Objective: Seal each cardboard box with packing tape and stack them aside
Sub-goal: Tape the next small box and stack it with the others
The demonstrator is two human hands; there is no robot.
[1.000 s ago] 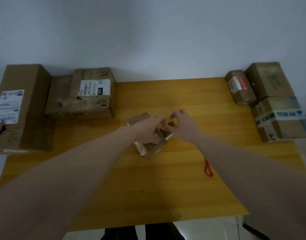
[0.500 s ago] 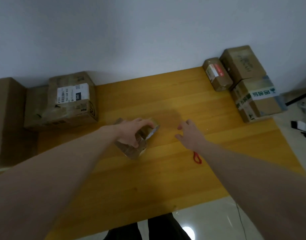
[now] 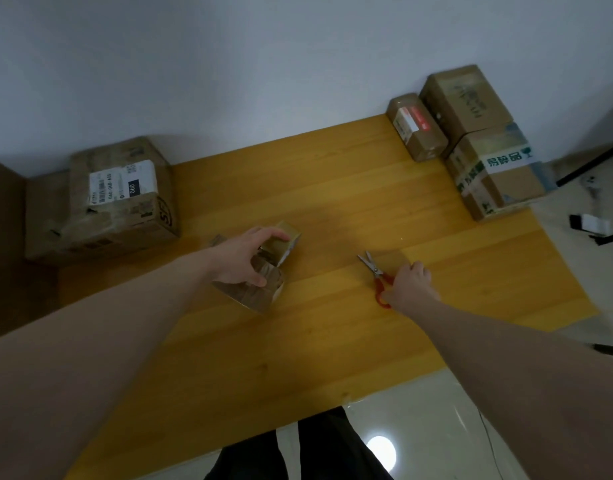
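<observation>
One small cardboard box [image 3: 260, 271] sits mid-bench, its long axis running from near-left to far-right, the left hand [image 3: 241, 259] curled over its top in a holding grip. Well to its right lie the red-handled scissors [image 3: 376, 277], blades aimed back toward the box, the right hand [image 3: 410, 284] closing on their handles.

Left hand [image 3: 241, 259] grips small box [image 3: 263, 289]; right hand [image 3: 410, 284] grasps scissors [image 3: 376, 273].

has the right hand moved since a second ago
Yes. The right hand left the small box, which the left hand holds, and went right and nearer, onto the red-handled scissors lying on the table.
</observation>
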